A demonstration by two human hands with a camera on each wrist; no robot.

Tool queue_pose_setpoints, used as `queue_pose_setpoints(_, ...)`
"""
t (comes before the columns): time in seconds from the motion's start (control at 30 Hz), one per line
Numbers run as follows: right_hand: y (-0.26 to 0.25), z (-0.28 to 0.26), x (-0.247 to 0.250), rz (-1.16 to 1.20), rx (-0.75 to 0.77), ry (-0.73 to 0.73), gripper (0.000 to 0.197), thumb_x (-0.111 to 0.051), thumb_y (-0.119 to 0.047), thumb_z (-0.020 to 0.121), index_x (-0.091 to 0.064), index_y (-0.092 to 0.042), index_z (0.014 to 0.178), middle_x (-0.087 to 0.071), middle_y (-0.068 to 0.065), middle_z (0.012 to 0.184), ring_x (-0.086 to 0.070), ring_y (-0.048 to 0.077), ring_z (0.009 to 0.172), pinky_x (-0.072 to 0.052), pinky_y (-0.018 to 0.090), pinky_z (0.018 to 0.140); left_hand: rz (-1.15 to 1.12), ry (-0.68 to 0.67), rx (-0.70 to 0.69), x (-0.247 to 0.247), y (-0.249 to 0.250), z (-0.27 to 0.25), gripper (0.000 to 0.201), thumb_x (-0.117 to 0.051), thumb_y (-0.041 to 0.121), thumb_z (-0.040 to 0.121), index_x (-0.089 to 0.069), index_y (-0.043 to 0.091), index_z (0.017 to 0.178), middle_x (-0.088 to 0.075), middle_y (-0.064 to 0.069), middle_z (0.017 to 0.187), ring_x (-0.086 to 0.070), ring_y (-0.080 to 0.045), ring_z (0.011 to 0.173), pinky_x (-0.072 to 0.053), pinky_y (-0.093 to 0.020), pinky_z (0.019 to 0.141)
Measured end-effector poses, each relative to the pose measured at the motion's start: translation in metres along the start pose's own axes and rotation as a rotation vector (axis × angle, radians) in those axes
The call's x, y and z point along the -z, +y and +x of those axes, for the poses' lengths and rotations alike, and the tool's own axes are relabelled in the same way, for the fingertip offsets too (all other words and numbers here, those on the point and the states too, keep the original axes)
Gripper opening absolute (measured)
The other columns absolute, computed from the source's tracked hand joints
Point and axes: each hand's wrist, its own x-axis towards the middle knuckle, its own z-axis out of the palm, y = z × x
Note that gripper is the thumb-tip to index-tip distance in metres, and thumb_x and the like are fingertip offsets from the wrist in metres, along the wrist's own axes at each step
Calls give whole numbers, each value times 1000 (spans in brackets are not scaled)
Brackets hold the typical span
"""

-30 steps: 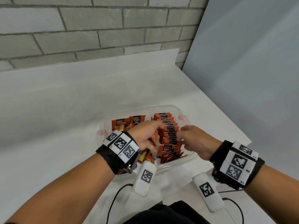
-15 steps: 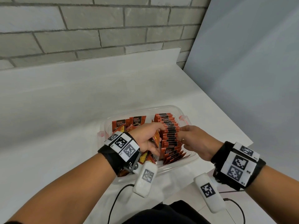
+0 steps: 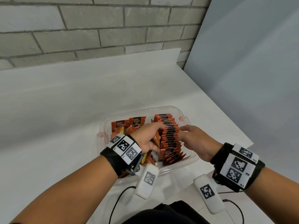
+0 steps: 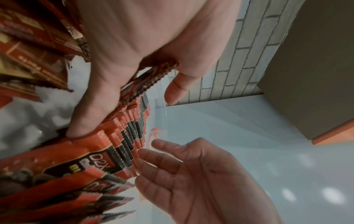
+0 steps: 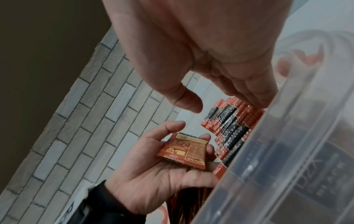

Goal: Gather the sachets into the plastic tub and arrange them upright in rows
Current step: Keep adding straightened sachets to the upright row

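Note:
A clear plastic tub (image 3: 188, 156) with red handles sits on the white table. Inside on the right stands a tight row of upright red-and-black sachets (image 3: 170, 135). Loose sachets (image 3: 120, 126) lie jumbled on the tub's left side. My left hand (image 3: 157, 131) is inside the tub and holds a sachet (image 5: 184, 150) against its fingers beside the row, with one fingertip pressing on the row (image 4: 118, 130). On the row's other side, the straight fingers (image 5: 254, 97) of my right hand (image 3: 182, 131) touch the sachet tops. The tub wall (image 5: 287, 151) fills the right wrist view's lower right.
A grey brick wall (image 3: 97, 29) runs behind the table and a grey panel (image 3: 250, 78) stands on the right. The table's edge (image 3: 239, 146) lies just right of the tub. Cables (image 3: 116, 204) trail from the wrist cameras near my body.
Almost nothing differs. Both hands stay on either side of the upright row, and the left hand has edged slightly closer to it with the sachet.

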Motion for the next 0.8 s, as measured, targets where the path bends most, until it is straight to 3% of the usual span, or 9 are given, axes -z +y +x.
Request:
queue_pose_setpoints(0.03,0,0,0,8,2,8,24,-57,-5,84,-52,-15,105,-62,3,106,-56,18,105,-40,31,95,1,2,-3,1,0,1,32,-53,20,93,-55,9,124,-59,-21,115,-65,-29,83,-47,-60,93)
queue_pose_setpoints(0.1,0,1,0,18,5,16,27,-57,-6,85,-49,-18,107,-62,2,105,-56,16,103,-41,30,92,0,18,-12,0,0,1,23,-53,20,93,-59,10,113,-58,-17,108,-62,-23,68,-48,-55,94)
queue_pose_setpoints(0.17,0,2,-2,7,10,1,26,-56,-6,86,-51,-16,109,-63,4,105,-57,13,97,-41,27,86,-10,39,-16,0,1,3,19,-53,20,92,-60,10,106,-54,-13,96,-57,-19,59,-52,-41,83)
queue_pose_setpoints(0.3,-2,2,-1,4,18,12,19,-57,-5,85,-53,-20,95,-63,6,107,-57,18,103,-42,29,88,-8,57,-16,1,3,7,11,-54,22,91,-59,13,97,-50,-6,77,-52,-16,53,-45,-32,67)
queue_pose_setpoints(0.4,-4,2,-1,23,22,26,18,-55,-3,85,-52,-18,94,-62,2,101,-56,15,97,-42,28,84,-27,97,-15,1,3,11,8,-52,20,93,-57,15,88,-47,-2,68,-47,-15,58,-45,-33,74)
queue_pose_setpoints(0.5,-5,4,-3,14,21,13,29,-55,-3,85,-55,-10,114,-63,5,102,-57,13,91,-45,26,79,-63,78,-9,0,4,14,8,-52,19,92,-58,14,92,-55,-5,75,-55,-20,73,-47,-44,96)
queue_pose_setpoints(0.53,-5,5,-3,15,22,21,35,-55,-4,86,-53,-7,120,-63,6,104,-56,12,90,-44,25,78,-67,76,-6,0,4,15,8,-53,20,92,-58,14,93,-56,-5,77,-56,-21,76,-46,-44,97)
queue_pose_setpoints(0.67,-6,9,-5,43,27,32,50,-55,-6,88,-40,-10,135,-59,0,101,-53,7,86,-42,23,73,-80,118,-13,1,4,20,10,-52,20,91,-53,17,82,-48,-2,68,-48,-16,64,-41,-37,83)
queue_pose_setpoints(0.8,-6,11,-6,43,22,30,39,-54,-4,87,-47,-8,125,-61,3,98,-56,13,86,-46,25,75,-97,99,-5,0,3,23,8,-52,22,90,-55,16,85,-52,-9,88,-53,-25,85,-45,-44,95)
